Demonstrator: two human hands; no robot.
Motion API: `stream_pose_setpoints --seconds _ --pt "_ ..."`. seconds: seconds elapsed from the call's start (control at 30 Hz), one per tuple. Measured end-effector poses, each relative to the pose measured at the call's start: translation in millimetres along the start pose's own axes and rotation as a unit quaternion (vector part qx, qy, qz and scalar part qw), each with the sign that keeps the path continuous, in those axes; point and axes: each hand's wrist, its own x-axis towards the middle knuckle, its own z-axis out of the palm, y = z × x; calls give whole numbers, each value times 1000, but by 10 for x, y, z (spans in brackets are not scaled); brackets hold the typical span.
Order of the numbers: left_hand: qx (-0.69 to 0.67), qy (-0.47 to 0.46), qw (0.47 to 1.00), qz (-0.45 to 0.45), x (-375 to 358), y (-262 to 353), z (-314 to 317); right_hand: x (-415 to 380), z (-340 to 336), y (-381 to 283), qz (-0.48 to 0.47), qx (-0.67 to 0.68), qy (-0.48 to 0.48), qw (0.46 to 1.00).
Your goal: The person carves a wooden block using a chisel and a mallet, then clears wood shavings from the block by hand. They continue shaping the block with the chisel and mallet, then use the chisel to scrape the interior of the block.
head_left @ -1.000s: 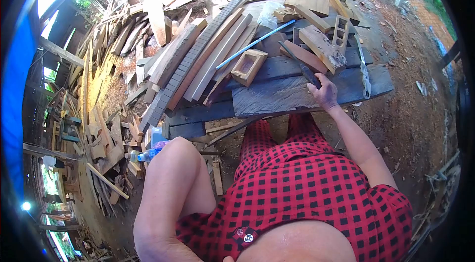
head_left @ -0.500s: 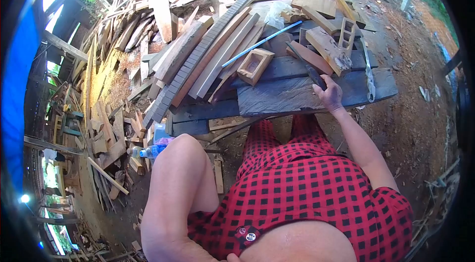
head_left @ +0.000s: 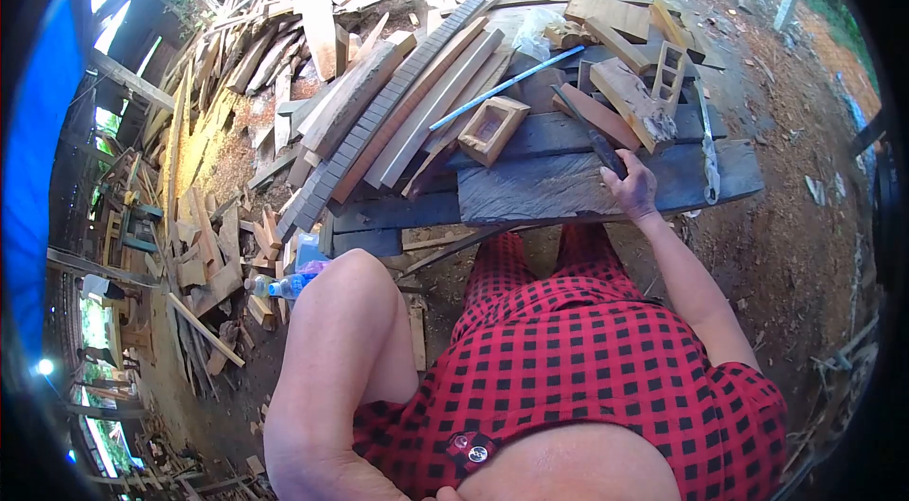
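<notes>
My right hand [head_left: 632, 187] is closed around a long dark hand tool [head_left: 604, 149] at the near edge of the dark plank bench [head_left: 559, 188]. The tool points away to the upper left, beside a reddish-brown wood block [head_left: 601, 116]; its exact kind is not clear. My left arm is bent up toward my body. Only a bit of my left hand [head_left: 447, 495] shows at the bottom edge, with its fingers mostly hidden. A small hollowed wooden block [head_left: 492, 130] sits left of the tool, near a thin light-blue rod [head_left: 507, 87].
Long planks and a notched strip [head_left: 379, 113] lie across the bench's left side. A slotted wooden frame [head_left: 668, 73] and a pale wrench-like tool [head_left: 708, 155] are at the right. Wood scraps [head_left: 213, 255] and plastic bottles [head_left: 289, 286] are to the left.
The view has shifted slightly. My right hand stays at the bench edge, and the dark tool in it has tilted a little. My left arm remains bent.
</notes>
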Motion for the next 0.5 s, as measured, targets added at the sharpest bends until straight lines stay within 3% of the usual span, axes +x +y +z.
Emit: stream_pose_setpoints --seconds 0.5 --pt "-7 4 1000 -4 22 4 2 0 -6 -10 -7 4 0 1000"
